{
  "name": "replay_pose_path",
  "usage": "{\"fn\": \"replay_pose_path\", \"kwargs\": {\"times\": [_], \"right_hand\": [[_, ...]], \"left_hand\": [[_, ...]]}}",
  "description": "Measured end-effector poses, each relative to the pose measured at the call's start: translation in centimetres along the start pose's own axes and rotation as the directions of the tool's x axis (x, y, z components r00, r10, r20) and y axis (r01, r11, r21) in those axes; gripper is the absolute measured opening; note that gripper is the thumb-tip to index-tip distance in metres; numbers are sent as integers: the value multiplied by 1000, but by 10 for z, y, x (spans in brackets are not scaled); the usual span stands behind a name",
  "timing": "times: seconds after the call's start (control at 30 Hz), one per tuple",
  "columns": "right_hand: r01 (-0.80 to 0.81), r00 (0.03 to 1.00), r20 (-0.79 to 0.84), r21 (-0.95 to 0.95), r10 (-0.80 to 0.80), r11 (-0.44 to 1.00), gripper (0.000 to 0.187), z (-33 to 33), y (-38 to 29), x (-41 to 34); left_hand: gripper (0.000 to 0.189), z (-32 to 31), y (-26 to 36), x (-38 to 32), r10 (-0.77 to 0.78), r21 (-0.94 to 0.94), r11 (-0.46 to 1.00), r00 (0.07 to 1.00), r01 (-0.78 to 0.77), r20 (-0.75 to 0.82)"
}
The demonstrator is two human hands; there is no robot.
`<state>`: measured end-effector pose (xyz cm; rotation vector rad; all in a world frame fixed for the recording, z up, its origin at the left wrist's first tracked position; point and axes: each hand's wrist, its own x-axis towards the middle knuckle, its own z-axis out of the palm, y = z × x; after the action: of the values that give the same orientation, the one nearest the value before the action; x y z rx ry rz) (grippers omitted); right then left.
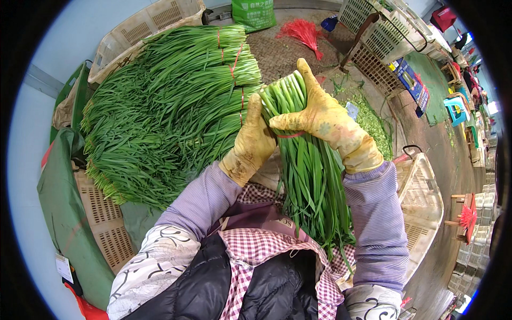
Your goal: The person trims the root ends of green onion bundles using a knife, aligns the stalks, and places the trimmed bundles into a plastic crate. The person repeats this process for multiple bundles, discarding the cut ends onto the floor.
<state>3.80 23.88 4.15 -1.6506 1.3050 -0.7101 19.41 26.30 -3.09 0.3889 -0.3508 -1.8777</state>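
Both my hands wear stained yellow rubber gloves. Between them is a bunch of garlic chives (pixel 308 172), its pale cut ends up and its green leaves hanging over my lap. A red tie (pixel 291 135) circles the bunch just below my fingers. My left hand (pixel 252 140) presses the bunch's left side, thumb pointing up. My right hand (pixel 324 120) wraps the right side, with its thumb across the front and a finger raised along the cut ends. To the left lies a large pile of chive bunches (pixel 172 108), several bound with red ties (pixel 242 98).
Plastic crates (pixel 148 24) stand behind the pile, at the upper right (pixel 384 32) and by my right elbow (pixel 420 208). Red ties in a loose bundle (pixel 302 34) lie ahead, near a green sack (pixel 253 14). Chive trimmings (pixel 370 124) are heaped right of my hands.
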Motion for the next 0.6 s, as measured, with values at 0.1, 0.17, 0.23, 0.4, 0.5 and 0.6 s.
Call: {"fn": "replay_pose_path", "kwargs": {"times": [0.1, 0.17, 0.23, 0.4, 0.5, 0.6], "right_hand": [[13, 1000, -28, -26, -14, 1000, 126, -3, -13, -6], [76, 989, -129, 56, -69, 996, 143, -15, -30, -14], [302, 941, -256, 336, -222, 892, 129, -37, -49, -37], [541, 673, -565, -64, -477, 839, 90, -116, -92, -90], [637, 427, -691, -228, -583, 736, 89, -146, -103, -113], [658, 302, -705, -332, -641, 676, 104, -142, -97, -130]], "left_hand": [[64, 17, 2, 2, -73, -95, 993, 997, 71, -22], [75, 38, 7, 3, 58, 223, 968, 966, -117, 253], [74, 69, 11, 13, 67, 162, 979, 948, -122, 311], [52, 153, 16, 54, 309, -124, 951, 831, -284, 462], [56, 147, 17, 40, 378, 89, 831, 675, -549, 634], [92, 110, -5, 8, -420, 481, 876, 496, 3, 760]]}}
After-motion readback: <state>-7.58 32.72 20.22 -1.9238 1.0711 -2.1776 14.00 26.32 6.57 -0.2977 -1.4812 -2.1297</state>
